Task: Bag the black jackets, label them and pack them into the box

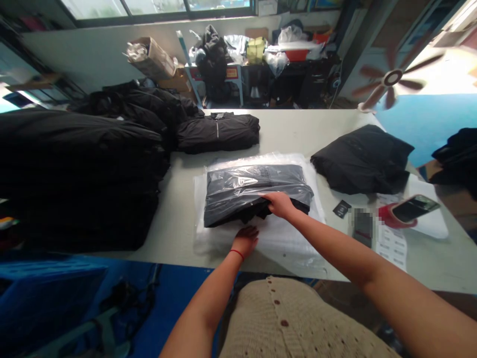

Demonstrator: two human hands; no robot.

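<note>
R hand [280, 205] on folded black jacket [238, 215], fingers half-curled, grip unclear; L hand [246, 239] flat on clear plastic bag [283, 243], fingers open, holding nothing.

fan [391, 77] blurred, label sheet [392, 247] txt unreadable

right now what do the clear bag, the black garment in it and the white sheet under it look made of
The bag looks like thin polyethylene film, glossy, with creased highlights. The black garment looks like a smooth synthetic fabric, though the film dulls the view. The white sheet looks like soft foam wrap or frosted plastic, milky and translucent; the look leaves that open.
</note>
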